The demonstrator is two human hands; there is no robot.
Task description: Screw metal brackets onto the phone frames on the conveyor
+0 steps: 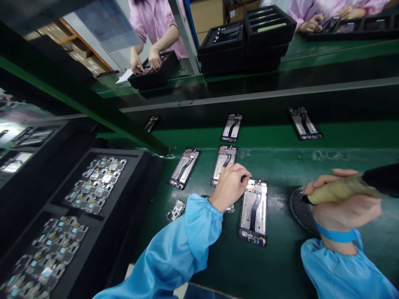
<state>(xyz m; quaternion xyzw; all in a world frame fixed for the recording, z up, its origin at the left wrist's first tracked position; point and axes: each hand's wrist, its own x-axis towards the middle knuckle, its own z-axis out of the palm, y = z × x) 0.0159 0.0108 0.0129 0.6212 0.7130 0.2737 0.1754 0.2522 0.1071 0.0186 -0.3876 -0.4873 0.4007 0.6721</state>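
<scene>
Green matting lies under my left hand, whose fingers pinch down on the top edge of the open phone frame just below my fingertips. My right hand is closed round the electric screwdriver, off to the frame's right. If my pinch slips, the frame could skid; the loose small part near my left sleeve could be swept off.

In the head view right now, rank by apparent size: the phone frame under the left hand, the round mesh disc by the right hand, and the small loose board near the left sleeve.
1. phone frame, largest.
2. round mesh disc, partly hidden by the right hand, so its rank is unsure.
3. small loose board, clearly smallest.
The left hand rests at the frame's top.
</scene>
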